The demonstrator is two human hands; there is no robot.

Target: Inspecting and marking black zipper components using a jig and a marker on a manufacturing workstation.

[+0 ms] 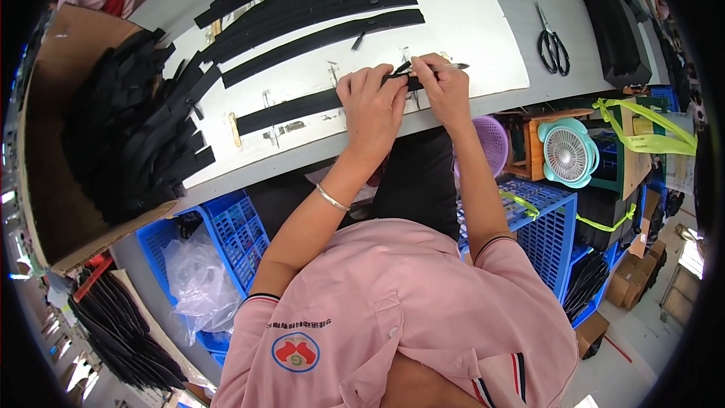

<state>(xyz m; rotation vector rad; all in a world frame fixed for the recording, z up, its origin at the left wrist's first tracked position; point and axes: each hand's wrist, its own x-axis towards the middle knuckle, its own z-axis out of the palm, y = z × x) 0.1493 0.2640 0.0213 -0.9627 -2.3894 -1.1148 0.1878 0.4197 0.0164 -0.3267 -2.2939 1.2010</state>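
Observation:
A long black fabric strip (pixel 291 111) lies across the white board (pixel 483 45) in front of me. My left hand (pixel 371 102) bears down on its right part, fingers bent and fingertips closed on the fabric. In my right hand (pixel 445 92) is a pen (pixel 458 66), pinched between thumb and fingers over the strip's right end. A small black piece (pixel 402 68) shows between the two hands; whether it is joined to the strip I cannot tell. Another short black piece (pixel 359 40) lies farther back on the board, below a long finished-looking row of black strips (pixel 325 34).
To the left stands a cardboard box (pixel 47 128) heaped with black strips (pixel 128 128). Black-handled scissors (pixel 553 45) lie on the grey table at right. Below the edge are a turquoise fan (pixel 569 153), a purple basket (pixel 491 143) and blue crates (pixel 547 234).

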